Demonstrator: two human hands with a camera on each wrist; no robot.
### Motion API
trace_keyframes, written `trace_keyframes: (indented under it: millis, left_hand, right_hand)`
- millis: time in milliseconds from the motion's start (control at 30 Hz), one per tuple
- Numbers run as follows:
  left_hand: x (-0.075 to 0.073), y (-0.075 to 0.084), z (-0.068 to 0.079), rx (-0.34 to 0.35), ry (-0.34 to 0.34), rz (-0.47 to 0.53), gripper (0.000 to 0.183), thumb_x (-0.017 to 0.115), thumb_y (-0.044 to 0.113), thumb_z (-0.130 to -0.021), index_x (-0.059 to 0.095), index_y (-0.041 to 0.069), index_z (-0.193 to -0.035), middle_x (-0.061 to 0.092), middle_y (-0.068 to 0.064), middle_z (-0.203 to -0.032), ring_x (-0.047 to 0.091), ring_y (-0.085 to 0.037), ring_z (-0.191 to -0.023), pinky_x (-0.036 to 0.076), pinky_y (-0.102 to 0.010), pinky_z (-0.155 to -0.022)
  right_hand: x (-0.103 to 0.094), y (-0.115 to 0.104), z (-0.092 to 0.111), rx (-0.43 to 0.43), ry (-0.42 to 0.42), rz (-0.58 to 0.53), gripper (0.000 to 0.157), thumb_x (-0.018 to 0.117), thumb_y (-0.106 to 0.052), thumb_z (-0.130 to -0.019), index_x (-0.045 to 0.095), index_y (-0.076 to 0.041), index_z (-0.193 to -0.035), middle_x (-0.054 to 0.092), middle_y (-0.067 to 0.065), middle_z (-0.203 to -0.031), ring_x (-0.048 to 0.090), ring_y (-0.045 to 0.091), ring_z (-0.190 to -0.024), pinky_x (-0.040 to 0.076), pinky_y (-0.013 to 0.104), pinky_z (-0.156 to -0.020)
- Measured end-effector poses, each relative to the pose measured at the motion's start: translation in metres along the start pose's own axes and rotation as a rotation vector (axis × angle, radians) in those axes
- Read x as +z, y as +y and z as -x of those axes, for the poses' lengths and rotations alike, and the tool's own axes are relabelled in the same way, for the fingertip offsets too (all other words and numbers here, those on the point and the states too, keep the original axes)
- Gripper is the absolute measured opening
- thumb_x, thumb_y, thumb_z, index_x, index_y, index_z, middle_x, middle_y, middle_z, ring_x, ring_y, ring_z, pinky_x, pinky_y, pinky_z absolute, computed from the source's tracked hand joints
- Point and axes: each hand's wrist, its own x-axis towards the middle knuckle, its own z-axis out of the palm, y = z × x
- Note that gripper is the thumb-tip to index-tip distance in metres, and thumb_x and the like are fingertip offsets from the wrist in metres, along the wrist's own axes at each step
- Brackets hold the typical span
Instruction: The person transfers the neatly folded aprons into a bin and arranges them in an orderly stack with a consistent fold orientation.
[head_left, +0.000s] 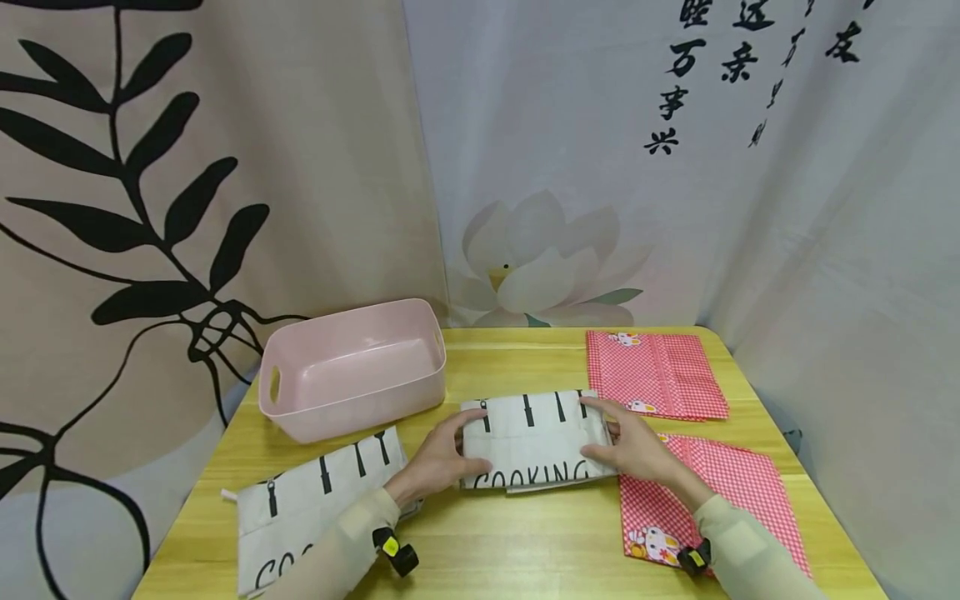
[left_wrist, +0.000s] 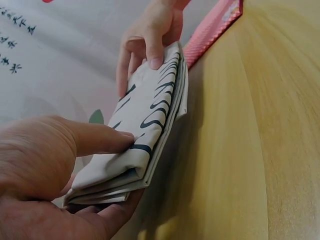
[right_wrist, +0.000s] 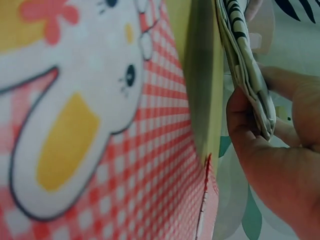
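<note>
A folded white cloth with black "COOKING" lettering (head_left: 536,437) is held between both hands above the middle of the table. My left hand (head_left: 438,454) grips its left end, thumb on top and fingers underneath, as the left wrist view shows. At the opposite end my right hand (head_left: 633,442) pinches the layers between thumb and fingers. Several folded layers show along the edge of the cloth (left_wrist: 150,120). Under my left forearm lies a second white printed cloth (head_left: 300,500), partly covered by the sleeve.
A pink plastic basket (head_left: 352,417) with handle holes stands at the back left. Two red checked cloths with rabbit prints lie on the right, one at the back (head_left: 652,375) and one nearer (head_left: 738,492), partly under my right arm. Printed curtains (head_left: 525,125) hang behind the wooden table (head_left: 480,558).
</note>
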Motion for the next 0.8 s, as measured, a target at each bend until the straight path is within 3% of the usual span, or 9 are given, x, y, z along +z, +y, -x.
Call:
trace_keyframes:
  millis: [100, 233, 433, 633, 800]
  left_hand:
    - [0.0, 0.002, 0.001, 0.023, -0.003, 0.028, 0.087, 0.095, 0.014, -0.09, 0.055, 0.023, -0.167, 0.046, -0.021, -0.176, 0.062, -0.048, -0.147, 0.057, -0.062, -0.12]
    - [0.0, 0.004, 0.003, 0.047, -0.014, 0.07, 0.089, 0.094, 0.011, -0.091, 0.053, 0.022, -0.168, 0.044, -0.022, -0.176, 0.067, -0.044, -0.139, 0.064, -0.052, -0.11]
    - [0.0, 0.009, 0.005, 0.058, 0.01, 0.085, 0.085, 0.094, 0.02, -0.093, 0.054, 0.027, -0.168, 0.04, -0.019, -0.18, 0.059, -0.05, -0.15, 0.057, -0.059, -0.121]
    - [-0.001, 0.014, 0.004, 0.11, 0.066, 0.106, 0.081, 0.093, 0.022, -0.094, 0.057, 0.025, -0.167, 0.049, -0.014, -0.176, 0.06, -0.043, -0.152, 0.052, -0.059, -0.127]
    - [-0.004, 0.017, 0.005, 0.132, 0.095, 0.088, 0.079, 0.094, 0.021, -0.093, 0.059, 0.026, -0.165, 0.05, -0.01, -0.176, 0.058, -0.039, -0.154, 0.052, -0.057, -0.128]
  right_hand:
    - [-0.002, -0.003, 0.003, -0.004, 0.003, -0.046, 0.086, 0.086, -0.01, -0.1, 0.043, -0.013, -0.174, 0.028, 0.034, -0.181, 0.06, 0.064, -0.144, 0.072, 0.031, -0.086]
    - [-0.007, -0.007, 0.006, -0.031, 0.007, -0.096, 0.086, 0.084, -0.006, -0.1, 0.041, -0.01, -0.174, 0.031, 0.036, -0.178, 0.066, 0.059, -0.139, 0.072, 0.033, -0.083]
    - [-0.014, -0.014, 0.009, -0.053, 0.02, -0.131, 0.086, 0.085, -0.004, -0.099, 0.043, -0.01, -0.174, 0.039, 0.036, -0.174, 0.072, 0.053, -0.133, 0.072, 0.034, -0.08]
    - [-0.02, -0.021, 0.01, -0.081, 0.021, -0.159, 0.085, 0.087, -0.005, -0.098, 0.046, -0.01, -0.172, 0.049, 0.037, -0.165, 0.079, 0.034, -0.117, 0.072, 0.035, -0.078]
    - [-0.022, -0.025, 0.01, -0.083, 0.012, -0.204, 0.083, 0.086, -0.005, -0.099, 0.047, -0.009, -0.171, 0.043, 0.037, -0.169, 0.078, 0.036, -0.122, 0.073, 0.036, -0.083]
